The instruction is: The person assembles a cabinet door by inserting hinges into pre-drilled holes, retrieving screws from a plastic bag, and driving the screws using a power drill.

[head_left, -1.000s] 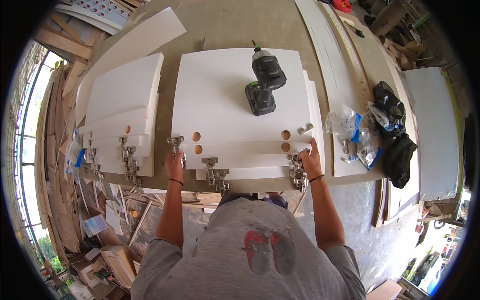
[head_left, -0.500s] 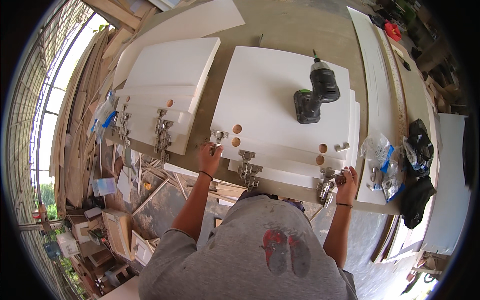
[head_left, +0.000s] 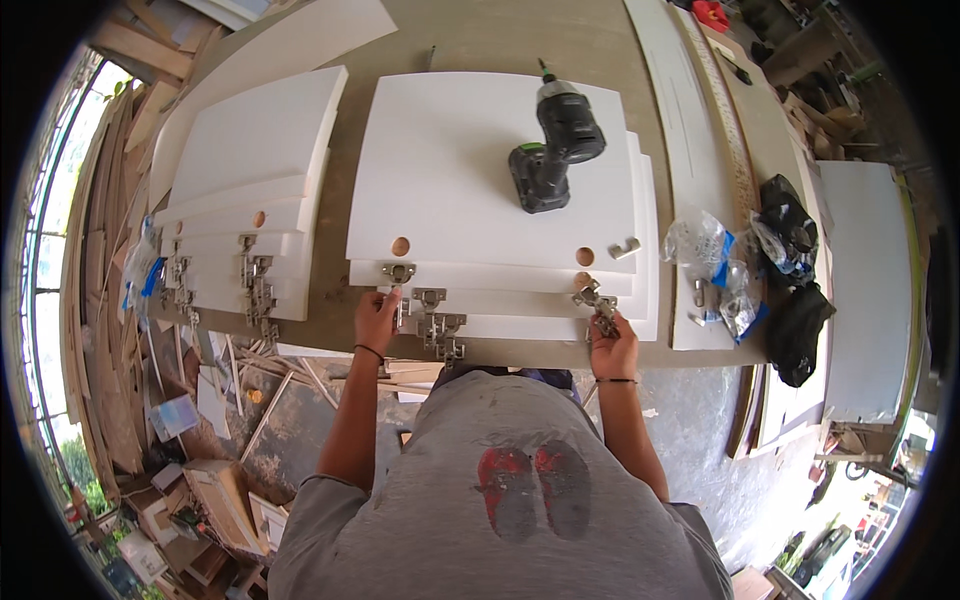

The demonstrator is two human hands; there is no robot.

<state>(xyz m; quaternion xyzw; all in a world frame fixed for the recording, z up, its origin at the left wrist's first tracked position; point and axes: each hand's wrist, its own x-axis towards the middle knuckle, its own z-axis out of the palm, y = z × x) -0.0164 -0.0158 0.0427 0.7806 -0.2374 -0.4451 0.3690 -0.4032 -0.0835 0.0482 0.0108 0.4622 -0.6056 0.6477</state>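
Note:
My left hand [head_left: 377, 318] pinches a metal cabinet hinge [head_left: 398, 274] at the near left edge of a white panel in the middle stack. The hinge covers the spot of that panel's left round hole. My right hand [head_left: 614, 345] grips another hinge [head_left: 601, 302] at the right side of the same stack, partly over a hole there. Between my hands, several hinges [head_left: 430, 318] line the near edges of the lower panels. On the top panel [head_left: 440, 160] lies a black cordless drill [head_left: 560, 150], its bit pointing away. A small metal piece [head_left: 625, 247] rests at that panel's right edge.
To the left stands a second stack of white panels [head_left: 250, 140] with several hinges [head_left: 257, 285]. Clear plastic bags [head_left: 697, 240] and black bags [head_left: 795, 325] lie on the right of the table. Wood offcuts and boxes [head_left: 222, 495] crowd the floor at left.
The view has swung right. The left hinge has moved onto the second panel's left hole, and my right hand has brought its hinge inward to that panel's right hole.

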